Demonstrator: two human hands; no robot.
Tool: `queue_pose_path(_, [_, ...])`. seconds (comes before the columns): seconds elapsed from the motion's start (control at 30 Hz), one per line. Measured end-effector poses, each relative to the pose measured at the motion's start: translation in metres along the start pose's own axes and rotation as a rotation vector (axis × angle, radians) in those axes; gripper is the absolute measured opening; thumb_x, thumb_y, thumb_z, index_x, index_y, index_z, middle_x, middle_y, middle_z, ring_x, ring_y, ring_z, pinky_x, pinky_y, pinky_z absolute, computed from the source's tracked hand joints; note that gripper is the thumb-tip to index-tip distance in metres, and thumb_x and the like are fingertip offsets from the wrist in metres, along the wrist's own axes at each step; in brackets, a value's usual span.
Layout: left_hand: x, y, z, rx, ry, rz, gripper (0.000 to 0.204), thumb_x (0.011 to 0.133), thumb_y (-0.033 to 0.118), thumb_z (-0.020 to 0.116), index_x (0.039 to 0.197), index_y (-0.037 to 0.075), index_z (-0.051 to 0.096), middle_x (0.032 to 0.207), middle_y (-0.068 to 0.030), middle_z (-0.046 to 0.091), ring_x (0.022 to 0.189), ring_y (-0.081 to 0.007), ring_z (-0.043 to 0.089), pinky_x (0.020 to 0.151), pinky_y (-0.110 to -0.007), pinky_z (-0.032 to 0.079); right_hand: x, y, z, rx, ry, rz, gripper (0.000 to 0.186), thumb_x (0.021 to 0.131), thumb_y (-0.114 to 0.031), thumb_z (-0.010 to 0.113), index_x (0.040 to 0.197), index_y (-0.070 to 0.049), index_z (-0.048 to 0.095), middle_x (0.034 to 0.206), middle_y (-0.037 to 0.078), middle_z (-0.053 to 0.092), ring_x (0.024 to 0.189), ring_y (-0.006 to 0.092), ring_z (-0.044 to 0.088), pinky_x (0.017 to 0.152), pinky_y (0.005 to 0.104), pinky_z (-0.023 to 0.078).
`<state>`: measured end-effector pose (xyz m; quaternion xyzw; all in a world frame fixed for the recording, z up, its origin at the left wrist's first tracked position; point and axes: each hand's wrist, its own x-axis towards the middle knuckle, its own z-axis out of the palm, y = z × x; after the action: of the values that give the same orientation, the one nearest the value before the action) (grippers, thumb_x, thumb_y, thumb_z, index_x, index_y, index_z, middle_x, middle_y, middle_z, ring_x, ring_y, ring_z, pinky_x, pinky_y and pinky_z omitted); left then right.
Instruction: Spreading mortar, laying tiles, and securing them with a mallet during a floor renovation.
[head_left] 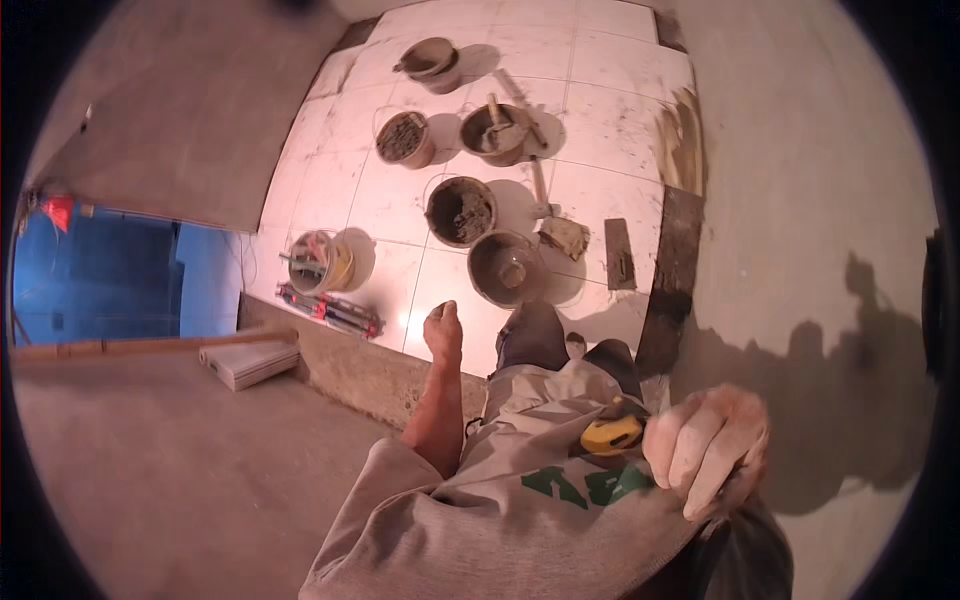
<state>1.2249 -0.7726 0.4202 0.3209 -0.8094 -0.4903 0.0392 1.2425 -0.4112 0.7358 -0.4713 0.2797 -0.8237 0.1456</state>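
My left hand (443, 330) reaches out over the tiled floor, its fingers curled together and nothing showing in them. Close to my chest, my right hand (708, 450) is closed, knuckles up and fingers bent down; whatever it may hold is hidden. Just left of that hand, a yellow and black tape measure (610, 436) rests against my grey shirt (520, 500). Ahead of my legs stands a bucket (508, 268) with some pale material at its bottom. Touching it on the far side is a dark bucket (461, 212) holding grey mortar.
Farther off are a bucket of rubble (404, 139), a bucket with tools (494, 134) and stacked buckets (430, 65). A tool bucket (319, 262) stands left, beside a red and black tool (330, 310). A trowel (620, 255) lies right. A raised edge (340, 372) borders the tiles.
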Motion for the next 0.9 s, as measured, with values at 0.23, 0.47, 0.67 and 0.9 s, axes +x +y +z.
queue_pose_path(0.23, [0.018,-0.005,0.027,0.023,-0.018,-0.057,0.044,0.085,0.034,0.056,0.101,-0.005,0.068,0.089,-0.0218,0.069,0.086,-0.0316,0.066,0.079,-0.038,0.049,-0.040,0.008,-0.030,-0.344,0.558,0.292,0.012,0.076,-0.009,0.066,0.069,0.000,0.063,0.071,0.011,0.059,0.067,0.0234,0.055,0.059,0.0302,0.043])
queue_pose_path(0.47, [0.056,-0.023,0.019,-0.036,0.040,-0.048,0.045,0.085,0.034,0.058,0.101,-0.006,0.067,0.091,-0.0233,0.068,0.088,-0.0340,0.066,0.081,-0.040,0.049,-0.076,0.060,-0.115,-0.873,1.067,0.997,0.019,0.079,-0.015,0.063,0.069,0.000,0.059,0.066,0.002,0.056,0.062,0.0081,0.049,0.054,0.0258,0.038])
queue_pose_path(0.67, [0.111,-0.043,-0.025,0.053,0.012,-0.181,0.046,0.083,0.034,0.058,0.104,-0.005,0.067,0.099,-0.0265,0.067,0.098,-0.0369,0.064,0.087,-0.042,0.048,-0.163,0.132,-0.155,-1.187,0.806,1.237,0.016,0.077,-0.015,0.062,0.071,0.000,0.063,0.064,0.009,0.059,0.058,0.0118,0.054,0.054,0.0294,0.044])
queue_pose_path(0.9, [0.225,-0.108,-0.126,0.086,-0.047,-0.245,0.043,0.083,0.032,0.059,0.103,-0.005,0.067,0.100,-0.0260,0.067,0.097,-0.0372,0.064,0.087,-0.042,0.047,-0.244,0.212,-0.157,-1.449,-0.079,2.111,0.011,0.078,-0.021,0.066,0.072,-0.012,0.066,0.067,0.006,0.063,0.063,0.0202,0.059,0.059,0.0353,0.049])
